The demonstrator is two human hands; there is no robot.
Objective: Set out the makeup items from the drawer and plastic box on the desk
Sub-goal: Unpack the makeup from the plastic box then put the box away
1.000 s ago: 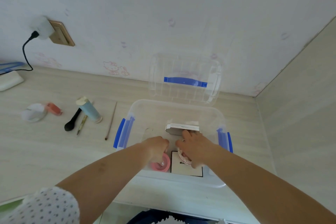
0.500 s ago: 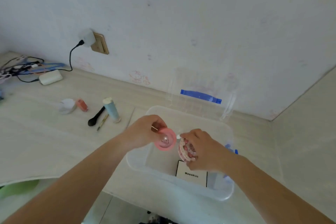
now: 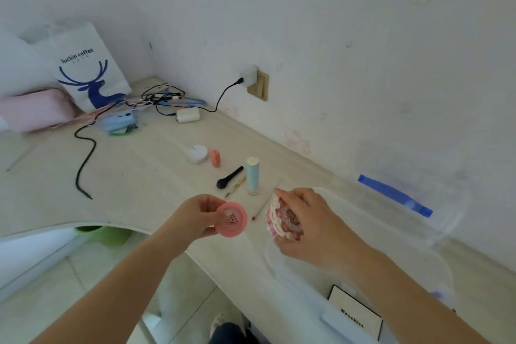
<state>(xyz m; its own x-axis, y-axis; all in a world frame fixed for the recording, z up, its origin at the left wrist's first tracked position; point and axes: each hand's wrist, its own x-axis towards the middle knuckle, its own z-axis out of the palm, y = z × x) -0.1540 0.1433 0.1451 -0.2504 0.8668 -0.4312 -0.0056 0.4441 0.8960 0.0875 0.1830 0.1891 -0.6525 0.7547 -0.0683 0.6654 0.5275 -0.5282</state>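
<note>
My left hand (image 3: 195,216) holds a round pink compact (image 3: 231,220) above the desk's front edge. My right hand (image 3: 304,225) grips a pink and white decorated case (image 3: 282,220) just left of the clear plastic box (image 3: 371,234). A white card box (image 3: 356,311) lies inside the plastic box. On the desk lie a white round puff case (image 3: 197,153), an orange tube (image 3: 215,158), a black brush (image 3: 229,177), a thin pencil (image 3: 236,186), a pale blue bottle (image 3: 252,175) and a thin stick (image 3: 261,208).
The box lid (image 3: 396,195) with a blue handle leans on the wall. At the back left are a paper bag (image 3: 86,70), a pink pouch (image 3: 36,110), tangled cables (image 3: 156,100), a charger (image 3: 188,115) and a wall socket (image 3: 258,84). A green bin (image 3: 104,234) stands below the desk.
Both hands have lifted out of the plastic box and moved left over the desk, each carrying its item. The view has swung left.
</note>
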